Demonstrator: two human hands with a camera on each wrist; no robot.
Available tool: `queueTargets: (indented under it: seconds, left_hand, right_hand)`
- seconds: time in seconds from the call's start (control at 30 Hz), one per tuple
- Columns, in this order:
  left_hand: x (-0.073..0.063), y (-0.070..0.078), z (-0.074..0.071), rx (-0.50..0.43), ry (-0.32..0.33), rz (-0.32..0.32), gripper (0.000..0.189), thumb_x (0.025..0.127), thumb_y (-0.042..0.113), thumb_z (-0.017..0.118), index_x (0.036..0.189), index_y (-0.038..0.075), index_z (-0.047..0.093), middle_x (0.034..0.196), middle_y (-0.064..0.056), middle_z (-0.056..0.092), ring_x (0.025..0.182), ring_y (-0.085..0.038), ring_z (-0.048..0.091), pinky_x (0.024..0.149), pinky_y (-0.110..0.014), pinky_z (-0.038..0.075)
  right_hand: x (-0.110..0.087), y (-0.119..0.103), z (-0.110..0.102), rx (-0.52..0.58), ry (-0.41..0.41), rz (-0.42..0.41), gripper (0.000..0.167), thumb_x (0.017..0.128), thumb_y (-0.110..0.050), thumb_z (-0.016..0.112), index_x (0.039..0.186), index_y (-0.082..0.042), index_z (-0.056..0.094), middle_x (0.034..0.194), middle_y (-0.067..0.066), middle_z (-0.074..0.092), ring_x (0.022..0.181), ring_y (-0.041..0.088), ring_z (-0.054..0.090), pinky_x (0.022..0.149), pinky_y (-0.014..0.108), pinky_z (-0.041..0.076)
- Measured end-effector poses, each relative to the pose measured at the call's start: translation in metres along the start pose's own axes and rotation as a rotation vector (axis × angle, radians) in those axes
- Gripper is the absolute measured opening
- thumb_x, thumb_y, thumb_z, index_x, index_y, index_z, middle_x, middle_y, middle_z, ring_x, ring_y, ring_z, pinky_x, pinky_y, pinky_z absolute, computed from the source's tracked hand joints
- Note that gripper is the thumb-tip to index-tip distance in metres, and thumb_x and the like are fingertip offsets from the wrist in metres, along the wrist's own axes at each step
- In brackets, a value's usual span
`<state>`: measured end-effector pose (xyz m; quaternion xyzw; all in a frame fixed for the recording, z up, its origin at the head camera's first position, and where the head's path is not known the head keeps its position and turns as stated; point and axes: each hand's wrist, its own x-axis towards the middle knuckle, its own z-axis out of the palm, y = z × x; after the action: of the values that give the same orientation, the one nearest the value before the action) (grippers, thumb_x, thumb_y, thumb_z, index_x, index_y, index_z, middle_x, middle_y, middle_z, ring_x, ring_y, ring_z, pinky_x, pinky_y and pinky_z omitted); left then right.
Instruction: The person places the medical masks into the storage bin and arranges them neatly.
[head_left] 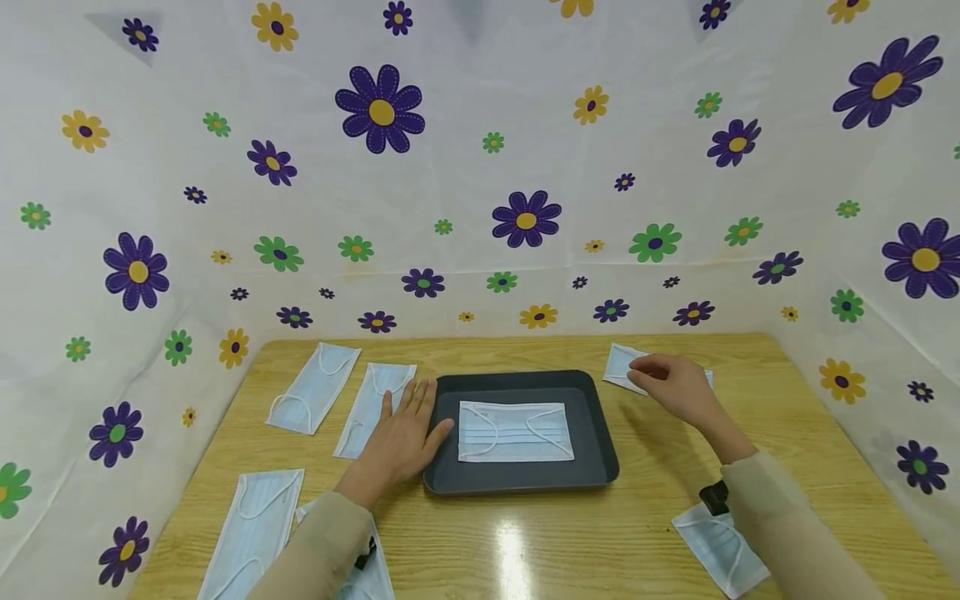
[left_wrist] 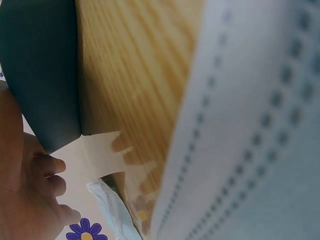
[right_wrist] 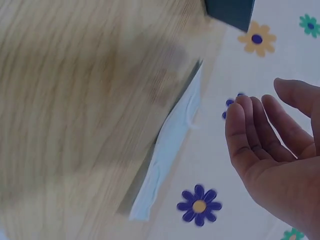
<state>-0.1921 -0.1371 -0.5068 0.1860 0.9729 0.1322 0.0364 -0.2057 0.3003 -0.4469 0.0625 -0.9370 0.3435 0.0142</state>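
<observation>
A dark grey tray (head_left: 517,479) stands mid-table with one light blue face mask (head_left: 516,433) lying flat in it. My left hand (head_left: 405,433) rests at the tray's left side, fingers straight and thumb over the rim. In the left wrist view its fingers (left_wrist: 50,187) show beside the tray's wall (left_wrist: 45,75). My right hand (head_left: 678,390) hovers over another face mask (head_left: 622,367) at the back right, partly covering it. The right wrist view shows that hand (right_wrist: 280,145) with loosely bent fingers, nothing between them, apart from the mask (right_wrist: 170,142).
Left of the tray lie two face masks, a far one (head_left: 315,387) and a nearer one (head_left: 371,408). Closer in are a third mask (head_left: 251,525) and one (head_left: 378,558) partly under the left sleeve. A mask (head_left: 720,546) lies by the right forearm. Flowered cloth (head_left: 465,100) encloses the table.
</observation>
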Motion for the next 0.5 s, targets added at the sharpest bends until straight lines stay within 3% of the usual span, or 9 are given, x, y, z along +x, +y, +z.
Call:
queueTargets:
  seconds: [0.2,0.5]
  left_hand:
    - [0.001,0.000,0.000,-0.001,0.007,0.002,0.079,0.112,0.053,0.038,0.167,-0.001,0.020,0.173,-0.022,0.023,0.163,-0.043,0.017,0.128,-0.070,0.013]
    - [0.000,0.000,0.000,-0.001,-0.019,-0.006,0.080,0.112,0.055,0.034,0.168,0.001,0.016,0.174,-0.020,0.021,0.163,-0.042,0.015,0.128,-0.070,0.011]
  right_hand:
    - [-0.007,0.026,-0.017,0.026,0.022,0.085,0.042,0.107,-0.028,0.063,0.129,0.007,0.069,0.116,0.027,0.074,0.090,0.028,0.074,0.067,0.020,0.057]
    - [-0.019,0.056,-0.034,0.011,0.067,0.210,0.045,0.108,-0.030,0.059,0.129,0.009,0.066,0.115,0.029,0.072,0.086,0.024,0.073,0.065,0.019,0.056]
